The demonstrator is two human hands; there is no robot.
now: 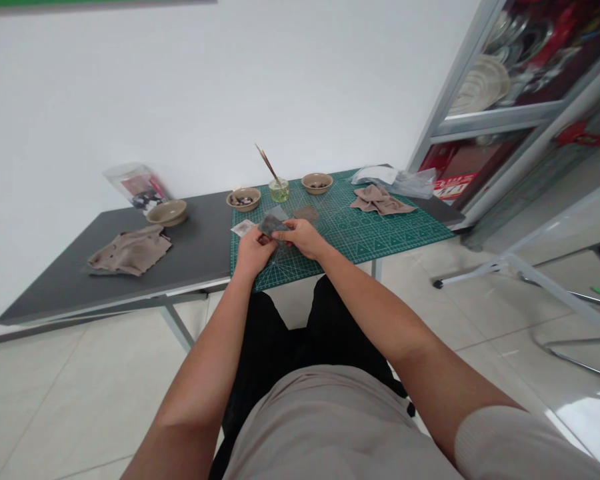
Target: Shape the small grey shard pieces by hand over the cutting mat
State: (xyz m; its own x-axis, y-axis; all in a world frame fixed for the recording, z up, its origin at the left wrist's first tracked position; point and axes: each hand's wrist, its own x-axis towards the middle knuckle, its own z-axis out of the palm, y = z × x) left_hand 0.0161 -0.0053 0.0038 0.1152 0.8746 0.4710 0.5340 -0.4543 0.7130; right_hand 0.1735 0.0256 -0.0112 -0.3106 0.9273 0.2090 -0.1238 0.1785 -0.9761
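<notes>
My left hand [253, 251] and my right hand [303, 237] meet over the front left part of a green cutting mat [375, 230]. Both pinch a small grey piece of material [273, 223], held just above the mat. A small white packet [243, 228] lies beside my left hand. A brownish patch [306, 213] lies on the mat just behind my right hand.
On the grey table [195, 257] stand three tan bowls [243, 199] [317, 183] [167, 213], a glass with sticks [279, 189], a clear bag [137, 185], and beige cloths [130, 251] [380, 199]. A metal shelf rack [510, 87] stands at the right.
</notes>
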